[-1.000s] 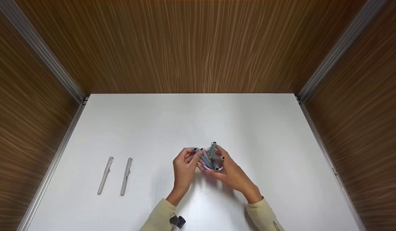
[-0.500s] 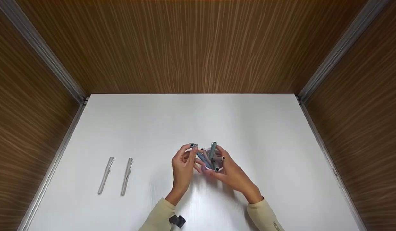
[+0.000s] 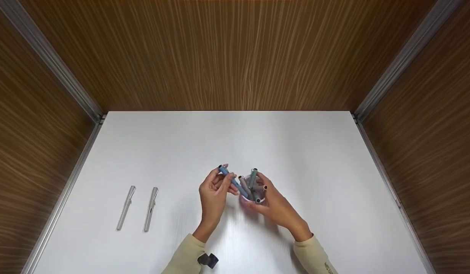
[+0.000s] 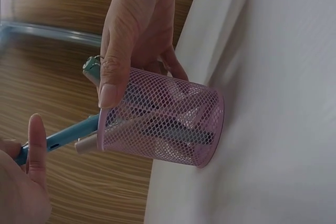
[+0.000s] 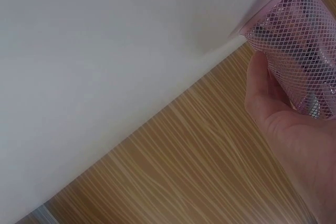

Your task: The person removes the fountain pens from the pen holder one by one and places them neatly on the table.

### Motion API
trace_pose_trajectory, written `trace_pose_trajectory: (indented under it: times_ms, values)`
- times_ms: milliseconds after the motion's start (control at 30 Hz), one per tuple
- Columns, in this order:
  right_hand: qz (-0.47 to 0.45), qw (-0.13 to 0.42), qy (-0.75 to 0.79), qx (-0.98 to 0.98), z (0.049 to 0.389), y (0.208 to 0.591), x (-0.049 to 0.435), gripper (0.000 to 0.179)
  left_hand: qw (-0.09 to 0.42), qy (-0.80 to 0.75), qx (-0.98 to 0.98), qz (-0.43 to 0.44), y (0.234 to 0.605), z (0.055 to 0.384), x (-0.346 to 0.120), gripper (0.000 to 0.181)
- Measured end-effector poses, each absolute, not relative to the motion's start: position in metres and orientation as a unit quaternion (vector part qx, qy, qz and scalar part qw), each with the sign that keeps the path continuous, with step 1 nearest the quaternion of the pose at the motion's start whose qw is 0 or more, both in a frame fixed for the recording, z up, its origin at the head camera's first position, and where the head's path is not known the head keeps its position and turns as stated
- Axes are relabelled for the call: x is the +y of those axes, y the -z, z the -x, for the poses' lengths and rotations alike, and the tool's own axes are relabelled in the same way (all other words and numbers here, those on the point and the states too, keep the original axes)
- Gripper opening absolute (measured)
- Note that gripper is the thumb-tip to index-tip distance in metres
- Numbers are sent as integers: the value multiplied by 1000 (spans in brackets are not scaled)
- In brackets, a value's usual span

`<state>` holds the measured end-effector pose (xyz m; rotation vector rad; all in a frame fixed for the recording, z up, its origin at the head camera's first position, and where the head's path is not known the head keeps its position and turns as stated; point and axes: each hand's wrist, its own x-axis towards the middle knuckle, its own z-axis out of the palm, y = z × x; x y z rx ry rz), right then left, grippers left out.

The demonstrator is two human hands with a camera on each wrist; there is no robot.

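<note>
My left hand (image 3: 214, 195) pinches a blue pen (image 3: 233, 180) near its upper end. The pen slants down to the right, its lower end still inside a pink mesh pen cup (image 4: 163, 116). Around the cup's side curls my right hand (image 3: 276, 201), gripping it upright close over the white table. Several other pens stand in the cup, among them a green pen (image 3: 253, 178) and a greyish-pink pen (image 3: 244, 183). In the right wrist view the right hand (image 5: 289, 129) wraps the mesh wall, and dark and light pens show through it.
Two light grey pens, the left pen (image 3: 126, 207) and the right pen (image 3: 150, 209), lie side by side on the left of the white table (image 3: 314, 152). Wood-grain panels (image 3: 235, 57) enclose the table at the back and both sides.
My left hand has moved up and left, drawing the blue pen partway out of the cup. The right hand and the cup have stayed in place.
</note>
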<state>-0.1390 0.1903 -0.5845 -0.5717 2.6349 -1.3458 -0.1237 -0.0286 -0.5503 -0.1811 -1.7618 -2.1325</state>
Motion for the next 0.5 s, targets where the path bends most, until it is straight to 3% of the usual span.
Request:
trace_pose_trajectory:
  times_ms: [500]
  values:
    - [173,76,442,877,140,583,192,104,217,729,-648,42,546,125,-43,38]
